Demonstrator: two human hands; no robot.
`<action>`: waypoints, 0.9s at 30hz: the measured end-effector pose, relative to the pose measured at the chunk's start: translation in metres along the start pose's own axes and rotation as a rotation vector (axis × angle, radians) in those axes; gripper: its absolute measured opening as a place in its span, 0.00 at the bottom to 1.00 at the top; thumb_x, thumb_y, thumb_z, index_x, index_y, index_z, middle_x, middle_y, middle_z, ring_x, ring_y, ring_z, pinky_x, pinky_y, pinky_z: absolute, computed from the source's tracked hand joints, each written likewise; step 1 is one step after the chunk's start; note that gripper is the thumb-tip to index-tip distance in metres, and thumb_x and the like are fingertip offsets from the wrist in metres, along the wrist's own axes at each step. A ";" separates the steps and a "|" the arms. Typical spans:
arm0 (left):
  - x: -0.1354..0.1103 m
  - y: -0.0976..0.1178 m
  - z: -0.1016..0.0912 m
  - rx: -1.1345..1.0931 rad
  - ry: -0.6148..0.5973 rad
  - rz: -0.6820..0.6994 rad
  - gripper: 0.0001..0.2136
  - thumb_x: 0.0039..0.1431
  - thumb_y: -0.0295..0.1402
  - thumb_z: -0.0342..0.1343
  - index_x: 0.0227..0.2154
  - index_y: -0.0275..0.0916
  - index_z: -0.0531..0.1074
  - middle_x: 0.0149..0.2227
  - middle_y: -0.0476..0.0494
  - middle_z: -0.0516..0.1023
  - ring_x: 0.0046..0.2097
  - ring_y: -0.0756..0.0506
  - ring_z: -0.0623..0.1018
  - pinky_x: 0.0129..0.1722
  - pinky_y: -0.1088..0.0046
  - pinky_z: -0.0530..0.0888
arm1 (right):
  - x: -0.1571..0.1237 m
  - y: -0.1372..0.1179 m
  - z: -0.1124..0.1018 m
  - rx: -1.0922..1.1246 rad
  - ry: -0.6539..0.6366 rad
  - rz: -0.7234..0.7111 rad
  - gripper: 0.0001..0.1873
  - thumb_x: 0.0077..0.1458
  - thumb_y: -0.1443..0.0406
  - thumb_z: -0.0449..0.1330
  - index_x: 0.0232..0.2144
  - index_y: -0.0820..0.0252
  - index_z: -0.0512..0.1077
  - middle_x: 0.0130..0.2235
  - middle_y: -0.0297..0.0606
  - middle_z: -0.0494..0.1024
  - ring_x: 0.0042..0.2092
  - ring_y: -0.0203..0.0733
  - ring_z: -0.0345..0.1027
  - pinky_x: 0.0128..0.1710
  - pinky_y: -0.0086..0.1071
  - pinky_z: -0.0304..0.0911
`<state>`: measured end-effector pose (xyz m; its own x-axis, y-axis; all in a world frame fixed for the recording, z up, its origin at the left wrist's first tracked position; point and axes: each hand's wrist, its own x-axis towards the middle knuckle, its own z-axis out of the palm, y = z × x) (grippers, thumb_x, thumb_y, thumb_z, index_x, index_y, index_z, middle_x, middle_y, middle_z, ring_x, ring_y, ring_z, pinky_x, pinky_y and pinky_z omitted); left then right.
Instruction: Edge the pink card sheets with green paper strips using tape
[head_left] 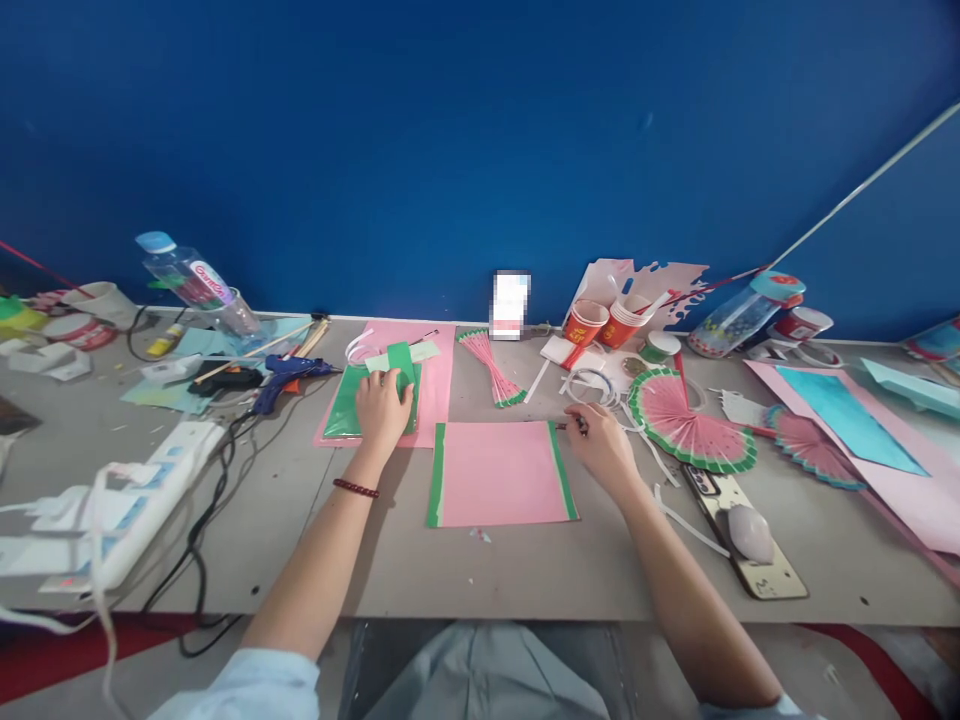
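A pink paper sheet (499, 472) with green strips along its left and right edges lies on the table in front of me. My left hand (381, 408) rests palm down, fingers curled, on a green paper sheet (346, 408) that lies over a larger pink sheet (435, 375). My right hand (600, 440) sits just right of the pink sheet's top corner, fingers pinched on a small dark object I cannot make out.
A blue glue gun (289, 378), a power strip (142, 495) with cables and a water bottle (191, 280) lie left. Folded watermelon paper fans (686, 420), red paper cups (604, 322), a phone (746, 540) and blue and pink sheets (855, 425) lie right.
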<state>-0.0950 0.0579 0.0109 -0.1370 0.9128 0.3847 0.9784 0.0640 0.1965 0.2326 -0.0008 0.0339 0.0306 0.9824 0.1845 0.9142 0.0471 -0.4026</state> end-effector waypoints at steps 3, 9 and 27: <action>0.000 -0.002 0.000 -0.070 -0.018 -0.003 0.15 0.58 0.35 0.49 0.47 0.37 0.68 0.43 0.35 0.72 0.45 0.36 0.69 0.43 0.62 0.64 | -0.006 -0.001 -0.016 -0.161 -0.122 0.033 0.13 0.56 0.66 0.48 0.36 0.59 0.72 0.39 0.41 0.76 0.39 0.44 0.68 0.33 0.31 0.58; -0.002 -0.002 -0.003 0.005 -0.017 0.004 0.20 0.58 0.38 0.49 0.51 0.34 0.65 0.43 0.30 0.72 0.45 0.32 0.68 0.41 0.59 0.64 | -0.014 0.015 -0.031 -0.326 -0.236 0.041 0.15 0.56 0.68 0.47 0.41 0.57 0.72 0.39 0.42 0.76 0.38 0.45 0.70 0.32 0.32 0.59; 0.012 -0.018 0.017 -0.611 0.137 -0.154 0.16 0.46 0.29 0.58 0.41 0.37 0.71 0.32 0.43 0.74 0.34 0.44 0.73 0.41 0.64 0.70 | 0.006 0.036 -0.025 -0.389 -0.228 -0.114 0.11 0.56 0.67 0.51 0.35 0.59 0.73 0.41 0.45 0.73 0.45 0.47 0.67 0.34 0.30 0.60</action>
<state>-0.1116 0.0748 -0.0034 -0.3266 0.8493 0.4148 0.6870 -0.0881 0.7213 0.2760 0.0019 0.0428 -0.1285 0.9916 -0.0114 0.9916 0.1283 -0.0164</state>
